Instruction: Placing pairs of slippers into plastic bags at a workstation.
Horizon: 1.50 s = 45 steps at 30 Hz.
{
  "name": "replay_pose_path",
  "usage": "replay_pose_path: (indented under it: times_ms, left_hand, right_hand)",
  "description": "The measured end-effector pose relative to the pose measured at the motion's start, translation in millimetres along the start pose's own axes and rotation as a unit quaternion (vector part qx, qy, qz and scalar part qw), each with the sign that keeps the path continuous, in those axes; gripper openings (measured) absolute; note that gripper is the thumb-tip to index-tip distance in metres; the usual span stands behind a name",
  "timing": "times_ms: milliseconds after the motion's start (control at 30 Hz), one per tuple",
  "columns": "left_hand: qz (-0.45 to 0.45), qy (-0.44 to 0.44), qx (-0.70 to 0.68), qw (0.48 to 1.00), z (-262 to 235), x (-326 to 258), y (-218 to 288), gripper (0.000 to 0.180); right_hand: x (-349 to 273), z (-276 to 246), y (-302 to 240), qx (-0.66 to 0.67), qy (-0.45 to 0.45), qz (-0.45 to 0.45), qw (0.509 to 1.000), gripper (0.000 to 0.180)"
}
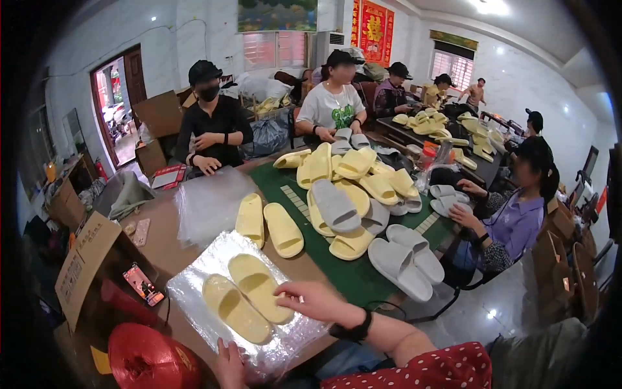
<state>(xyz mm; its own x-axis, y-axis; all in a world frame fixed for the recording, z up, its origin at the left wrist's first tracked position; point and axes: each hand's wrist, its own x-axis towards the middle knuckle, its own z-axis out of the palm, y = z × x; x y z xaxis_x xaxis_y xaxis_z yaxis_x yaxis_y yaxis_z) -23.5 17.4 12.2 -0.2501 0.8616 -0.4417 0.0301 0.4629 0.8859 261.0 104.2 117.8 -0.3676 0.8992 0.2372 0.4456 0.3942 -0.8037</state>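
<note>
Reporting on the matched pair of yellow slippers at my hands: both lie side by side on the clear plastic [184,285], soles down, near the table's close edge. My right hand [317,303] is over the right edge of the right slipper [258,288]; that slipper lies directly left of its fingertips, its strap up and to the left of them, its heel just below. Those fingers are loosely bent and slightly parted, with nothing seen between them; whether the tips touch the foam, I cannot tell. My left hand [230,366] is at the lower edge of the plastic, partly cut off by the frame, fingers pointing away from me. Its grip cannot be determined; I see no slipper in it. The left slipper [240,314] lies up and to the right of it, heel just beside the fingertips. Nearer hand, by item: right for the right slipper, left for the left slipper.

Orientation: both long axes run nearly parallel, slanting from far left to near right. By my reading of the straps, the toes point away and leftward, the heels toward me. My right forearm crosses that line rather than following it.
</note>
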Motion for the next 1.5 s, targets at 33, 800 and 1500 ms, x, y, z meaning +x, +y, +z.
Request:
replay_pose_path:
  times_ms: [33, 800, 1500]
  left_hand:
    - [-0.047, 0.002, -0.046, 0.998, 5, -1, 4, 0.049]
    - [0.313, -0.043, 0.121, 0.941, 31, 24, -36, 0.040]
    - [0.182, 0.003, -0.311, 0.933, 16, -103, -3, 0.065]
  right_hand:
    - [8, 18, 10, -0.083, -0.042, 0.048, 0.994, 0.045]
    - [-23, 59, 60, 0.072, -0.164, 0.053, 0.982, 0.069]
    - [-44, 97, 2, 0.246, -0.187, 0.021, 0.951, 0.054]
